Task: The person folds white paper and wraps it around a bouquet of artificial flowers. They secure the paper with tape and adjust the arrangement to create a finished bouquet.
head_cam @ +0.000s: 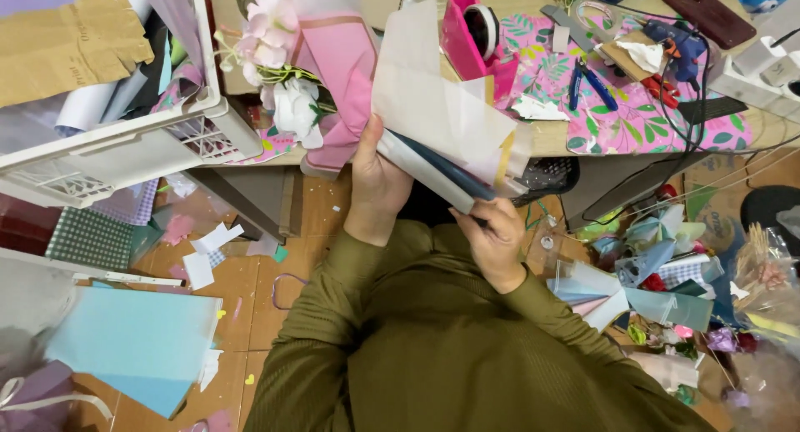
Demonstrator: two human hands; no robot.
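Observation:
A folded stack of wrapping paper sheets (442, 115), cream and translucent on top with dark blue and white layers below, is held above my lap. My left hand (377, 178) grips its left edge, thumb on top. My right hand (493, 232) holds its lower right corner from beneath. Both arms wear olive green sleeves. Just left of the stack, a bouquet of pale flowers in pink wrap (321, 74) rests on the table edge.
A white plastic basket (158, 136) with paper rolls stands at the left. On the table (550, 136) lie a pink tape dispenser (477, 36), blue pliers (593, 82), a glue gun (679, 44) and a floral mat. Paper sheets and scraps litter the floor on both sides.

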